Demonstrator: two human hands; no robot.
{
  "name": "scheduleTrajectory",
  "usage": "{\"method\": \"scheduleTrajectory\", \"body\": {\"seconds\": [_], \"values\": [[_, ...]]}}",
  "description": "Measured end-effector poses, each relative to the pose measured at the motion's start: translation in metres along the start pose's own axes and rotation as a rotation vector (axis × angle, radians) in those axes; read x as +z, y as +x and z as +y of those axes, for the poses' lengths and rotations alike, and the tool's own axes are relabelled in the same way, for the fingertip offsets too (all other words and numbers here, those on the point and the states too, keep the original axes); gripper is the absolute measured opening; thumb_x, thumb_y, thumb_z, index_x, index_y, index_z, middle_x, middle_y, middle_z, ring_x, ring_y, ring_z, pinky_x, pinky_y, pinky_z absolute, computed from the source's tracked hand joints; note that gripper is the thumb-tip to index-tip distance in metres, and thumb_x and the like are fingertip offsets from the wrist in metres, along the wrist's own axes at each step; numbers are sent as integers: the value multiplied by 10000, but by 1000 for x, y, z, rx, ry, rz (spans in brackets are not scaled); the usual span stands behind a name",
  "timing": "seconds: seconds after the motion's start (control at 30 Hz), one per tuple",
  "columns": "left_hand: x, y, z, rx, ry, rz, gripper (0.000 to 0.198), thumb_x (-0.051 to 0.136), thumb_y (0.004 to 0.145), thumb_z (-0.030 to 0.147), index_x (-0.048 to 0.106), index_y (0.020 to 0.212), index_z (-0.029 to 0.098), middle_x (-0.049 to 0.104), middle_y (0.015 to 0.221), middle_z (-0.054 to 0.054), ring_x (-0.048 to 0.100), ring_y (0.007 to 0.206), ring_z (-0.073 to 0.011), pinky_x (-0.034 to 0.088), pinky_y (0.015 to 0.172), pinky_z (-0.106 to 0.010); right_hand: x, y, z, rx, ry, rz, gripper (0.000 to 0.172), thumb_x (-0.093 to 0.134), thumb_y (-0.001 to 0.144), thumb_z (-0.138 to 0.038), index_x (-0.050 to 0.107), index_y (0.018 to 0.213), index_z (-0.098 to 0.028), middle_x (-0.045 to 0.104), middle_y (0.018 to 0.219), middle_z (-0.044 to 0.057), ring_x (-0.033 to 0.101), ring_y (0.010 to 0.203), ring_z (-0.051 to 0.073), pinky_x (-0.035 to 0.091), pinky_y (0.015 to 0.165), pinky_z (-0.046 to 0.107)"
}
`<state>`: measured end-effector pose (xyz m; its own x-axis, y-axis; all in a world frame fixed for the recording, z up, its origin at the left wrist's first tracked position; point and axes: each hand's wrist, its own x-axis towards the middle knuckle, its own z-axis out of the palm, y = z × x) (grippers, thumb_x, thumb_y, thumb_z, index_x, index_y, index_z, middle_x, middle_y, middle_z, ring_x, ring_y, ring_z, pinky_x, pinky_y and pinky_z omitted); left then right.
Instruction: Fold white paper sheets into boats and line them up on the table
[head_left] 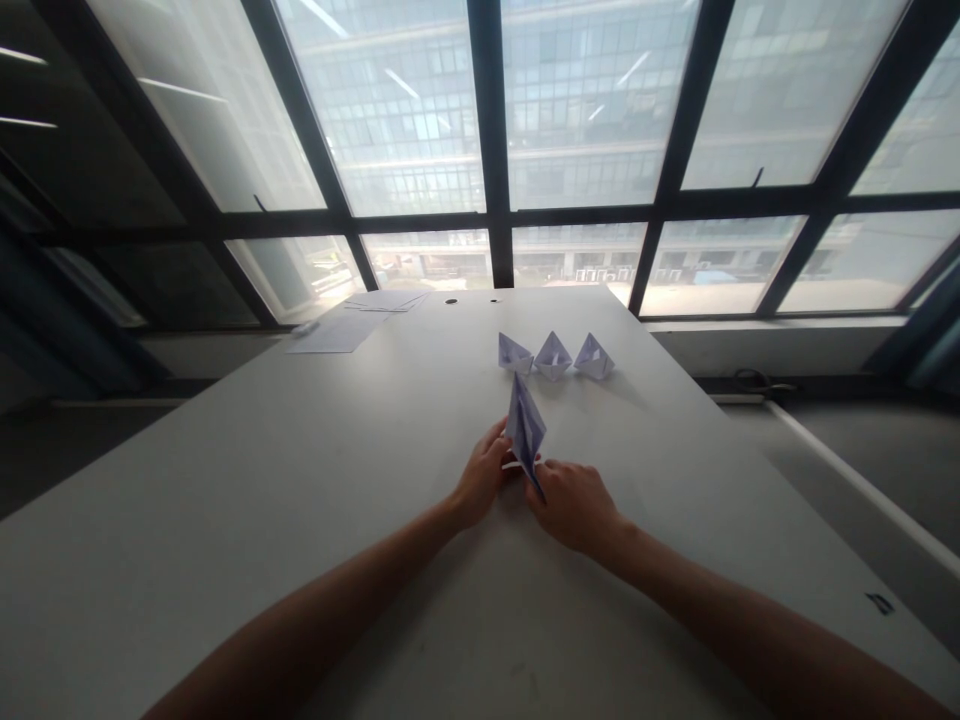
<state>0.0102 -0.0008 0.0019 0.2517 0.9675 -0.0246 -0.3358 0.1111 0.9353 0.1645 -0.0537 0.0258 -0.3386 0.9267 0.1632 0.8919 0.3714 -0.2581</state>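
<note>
A folded piece of white paper (pixel 526 428), pointed like a diamond, stands on edge above the grey table (pixel 300 480). My left hand (pixel 484 478) pinches its left side and my right hand (pixel 574 502) pinches its lower right corner. Both hands rest on or just over the table top. Beyond them, three finished paper boats stand in a row: one on the left (pixel 514 352), one in the middle (pixel 553 355) and one on the right (pixel 594 357).
Flat sheets of paper (pixel 337 332) lie at the table's far left, more of them (pixel 386 300) near the far edge. Two small dark holes (pixel 451 300) mark the table's back. Large windows (pixel 480 150) rise behind it. The floor drops off on the right.
</note>
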Motion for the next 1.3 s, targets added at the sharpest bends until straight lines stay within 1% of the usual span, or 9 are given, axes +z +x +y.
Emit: {"method": "scheduleTrajectory", "body": {"seconds": [0.1,0.2,0.37,0.53,0.7,0.87,1.0,1.2,1.3], "values": [[-2,0,-3,16,93,73,242,679,777,238,672,1003,153,703,857,-63,688,779,-228,532,676,-300,0,-1,0,2,56,22,464,446,946,-594,685,952,-195,736,922,124,676,799,252,393,689,318],[-2,-2,-2,39,141,70,138,711,741,180,685,873,148,692,790,-43,669,783,-220,520,706,-288,2,2,4,84,178,74,522,422,933,-659,683,823,-221,719,790,78,640,706,218,331,622,306],[2,-4,2,53,172,-5,80,760,722,150,699,773,151,700,791,-57,653,807,-221,506,729,-262,8,10,13,243,375,188,467,452,940,-590,616,708,-219,668,674,34,563,616,170,277,572,286],[2,-4,1,38,199,-67,106,755,764,224,724,825,143,710,818,-73,659,786,-223,517,716,-273,8,11,16,211,540,257,343,440,957,-450,595,750,-225,664,665,8,584,617,160,345,609,257],[2,-6,0,-30,165,-77,201,750,785,328,731,842,136,703,754,-78,654,685,-222,504,643,-291,14,15,22,205,703,282,415,421,960,-512,570,709,-219,648,638,15,592,592,157,372,582,245],[2,-7,4,33,298,-110,262,778,762,379,742,841,132,713,801,-65,627,719,-195,471,662,-250,25,21,32,217,803,284,305,509,889,-416,552,672,-206,583,585,4,530,550,150,364,533,246],[0,-4,1,11,332,-66,340,764,749,456,715,744,119,664,688,-39,560,623,-159,402,571,-228,26,23,35,236,959,250,177,569,774,-346,571,690,-190,581,621,0,511,564,145,358,513,243],[-4,-3,-3,-58,247,-32,306,766,718,424,711,736,123,680,701,-46,573,603,-159,397,574,-233,24,23,38,336,1068,369,212,594,673,-321,435,577,-219,412,548,-53,367,545,110,274,497,239],[-2,-4,-1,-90,196,-54,248,752,723,365,729,772,123,701,720,-57,608,629,-177,430,612,-249,26,23,39,358,1155,356,211,588,668,-319,411,604,-226,388,567,-64,348,549,107,274,504,237]]}}
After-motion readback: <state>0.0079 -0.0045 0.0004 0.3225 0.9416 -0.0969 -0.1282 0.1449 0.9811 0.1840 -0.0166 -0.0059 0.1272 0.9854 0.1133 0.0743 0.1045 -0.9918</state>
